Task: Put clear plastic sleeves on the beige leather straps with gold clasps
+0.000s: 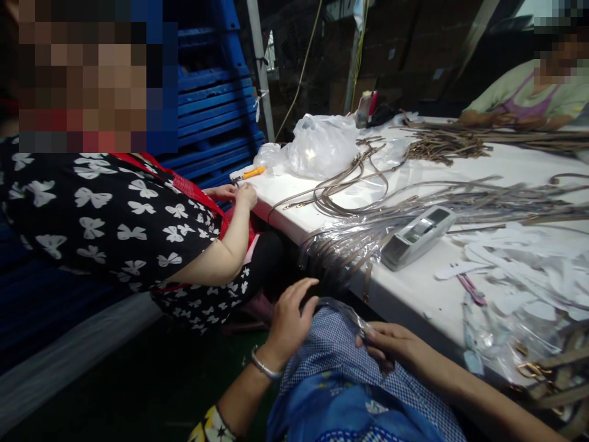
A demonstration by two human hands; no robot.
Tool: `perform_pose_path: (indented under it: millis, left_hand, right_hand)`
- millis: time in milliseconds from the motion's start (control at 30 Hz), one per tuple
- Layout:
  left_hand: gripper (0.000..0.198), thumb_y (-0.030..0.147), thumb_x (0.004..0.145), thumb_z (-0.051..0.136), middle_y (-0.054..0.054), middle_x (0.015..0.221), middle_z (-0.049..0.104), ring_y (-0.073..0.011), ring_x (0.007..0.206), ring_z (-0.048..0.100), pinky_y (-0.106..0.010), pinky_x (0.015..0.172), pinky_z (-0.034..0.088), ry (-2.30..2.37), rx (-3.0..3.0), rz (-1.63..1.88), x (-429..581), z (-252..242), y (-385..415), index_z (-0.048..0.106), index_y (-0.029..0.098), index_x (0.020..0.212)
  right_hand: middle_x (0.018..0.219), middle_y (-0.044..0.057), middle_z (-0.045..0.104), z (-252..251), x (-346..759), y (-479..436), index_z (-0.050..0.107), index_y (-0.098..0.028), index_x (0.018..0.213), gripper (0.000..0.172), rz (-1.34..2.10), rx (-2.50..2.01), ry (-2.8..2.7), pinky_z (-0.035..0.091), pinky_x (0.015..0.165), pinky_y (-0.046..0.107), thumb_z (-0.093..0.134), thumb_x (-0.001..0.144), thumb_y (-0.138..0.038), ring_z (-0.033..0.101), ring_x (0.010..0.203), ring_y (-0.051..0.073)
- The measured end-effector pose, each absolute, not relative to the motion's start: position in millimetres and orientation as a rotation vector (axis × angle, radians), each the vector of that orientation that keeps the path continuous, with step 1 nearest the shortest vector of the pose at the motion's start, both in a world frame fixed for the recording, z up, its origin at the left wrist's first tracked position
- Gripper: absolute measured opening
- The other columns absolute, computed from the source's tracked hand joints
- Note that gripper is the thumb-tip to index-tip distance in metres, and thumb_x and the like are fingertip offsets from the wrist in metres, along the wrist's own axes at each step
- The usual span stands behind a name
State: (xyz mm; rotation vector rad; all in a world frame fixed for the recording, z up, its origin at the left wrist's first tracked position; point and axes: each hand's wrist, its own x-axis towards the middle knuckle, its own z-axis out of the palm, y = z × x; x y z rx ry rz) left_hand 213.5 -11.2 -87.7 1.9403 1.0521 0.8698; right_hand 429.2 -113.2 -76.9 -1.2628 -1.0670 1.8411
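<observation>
Clear plastic sleeve (344,312) was down in the lap, lying across the blue checked cloth (331,359) over the person's knee, just below the table edge. The right hand (396,347) had its fingers curled in, pinching one end of it. The left hand (291,314) sat at the other end with its fingers loose and spread, fingertips resting by the plastic and not clamping anything. There was a silver bangle (263,366) on that wrist.

Up on the white table (414,291) stood a grey tape dispenser (416,236), right beside a heap of tan straps (350,236) in plastic, with white paper cutouts (519,258) further right. On the left, a co-worker in a black bow-print dress (115,221) had both hands at the table corner, near an orange-handled cutter (251,174) and a crumpled white bag (317,144).
</observation>
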Motion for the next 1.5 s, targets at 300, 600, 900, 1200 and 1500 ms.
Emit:
perform_pose_path:
  millis: [300,600,900,1200,1500]
  left_hand:
    - [0.031,0.034,0.097,0.045,-0.006,0.094,0.072,-0.0175,0.089,0.065,-0.027,0.083,0.048,0.718,1.64,0.769,259.1,-115.0,-46.2,0.069,0.016,0.102]
    - [0.039,0.045,0.094,0.048,0.0,0.061,0.057,-0.0104,0.059,0.052,-0.021,0.063,0.042,0.571,1.367,0.542,249.6,-95.3,-55.0,0.066,0.012,0.084]
    - [0.042,0.05,0.09,0.052,0.005,0.048,0.043,-0.0071,0.046,0.04,-0.019,0.05,0.034,0.717,1.073,0.572,225.4,-59.4,-25.8,0.059,0.013,0.072]
    - [0.035,0.024,0.088,0.058,-0.006,0.124,0.064,-0.0205,0.117,0.056,-0.035,0.105,0.04,0.834,2.018,0.816,224.8,-89.1,-13.2,0.061,0.024,0.122]
    - [0.036,0.038,0.098,0.041,-0.007,0.092,0.072,-0.0189,0.089,0.066,-0.03,0.085,0.048,0.66,1.649,0.705,255.6,-122.7,-37.3,0.069,0.015,0.1]
  right_hand:
    - [0.069,0.0,0.046,-29.4,426.5,-98.4,0.065,-0.015,0.106,0.032,1.735,-0.928,-0.835,0.047,0.069,0.027,0.053,0.091,-0.041,0.049,0.066,0.013]
    - [0.113,0.009,0.062,-51.8,464.7,-64.2,0.057,-0.023,0.121,0.028,0.376,-1.362,-1.526,0.043,0.1,0.04,0.045,0.096,-0.029,0.059,0.107,0.024]
    - [0.09,0.01,0.064,-99.3,445.7,-89.9,0.056,-0.017,0.11,0.029,0.595,-1.327,-2.132,0.05,0.076,0.036,0.04,0.097,-0.037,0.059,0.081,0.023]
    - [0.064,-0.003,0.045,-60.4,437.6,-102.5,0.065,-0.012,0.089,0.037,1.965,-1.245,-0.977,0.039,0.057,0.023,0.056,0.088,-0.048,0.04,0.054,0.009]
    - [0.077,0.005,0.052,-23.2,437.9,-98.1,0.065,-0.018,0.115,0.045,1.645,-0.988,-0.827,0.052,0.074,0.035,0.053,0.087,-0.051,0.056,0.073,0.018]
